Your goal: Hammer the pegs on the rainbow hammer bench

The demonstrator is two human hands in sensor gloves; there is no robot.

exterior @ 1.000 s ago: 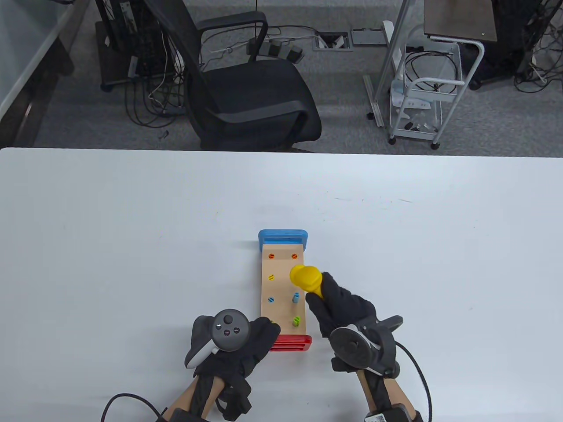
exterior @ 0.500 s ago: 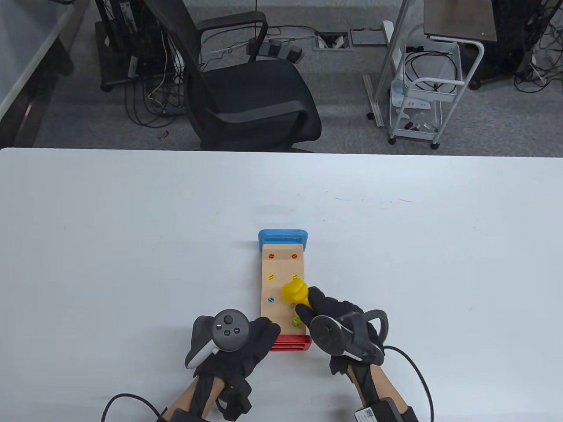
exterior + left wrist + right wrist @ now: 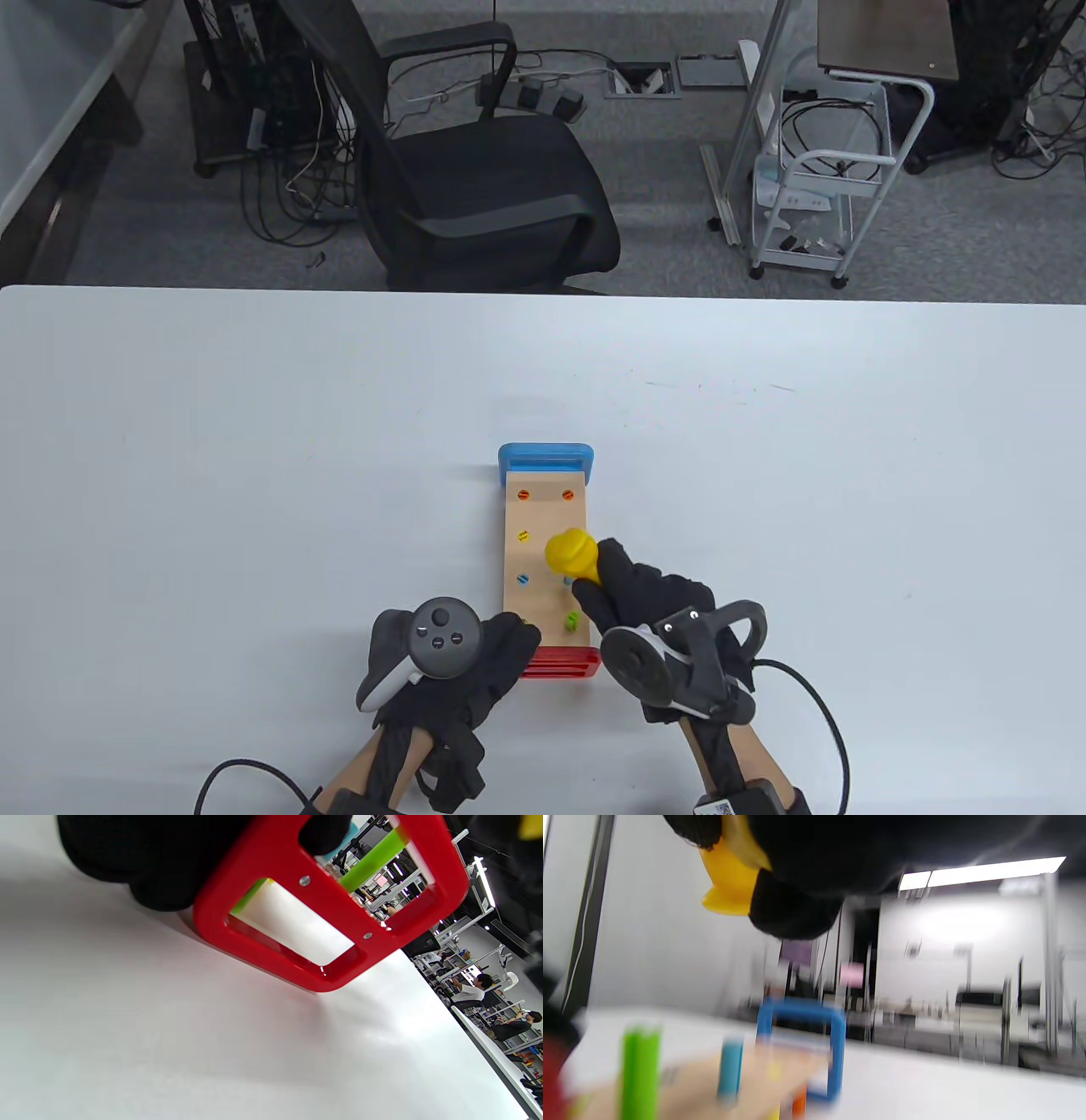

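R hand [image 3: 645, 594] gripped yellow plastic toy hammer [image 3: 571, 553], head above wooden rainbow peg bench [image 3: 543, 556] near table's front edge. L hand [image 3: 475, 671] pressed bench's red end frame [image 3: 322, 912]. Advice: strike raised blue peg [image 3: 729, 1065] squarely, keep bench pinned.

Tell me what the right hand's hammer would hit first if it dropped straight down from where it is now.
Probably the blue peg: the yellow hammer in the right hand hangs over it, though depth is unclear.
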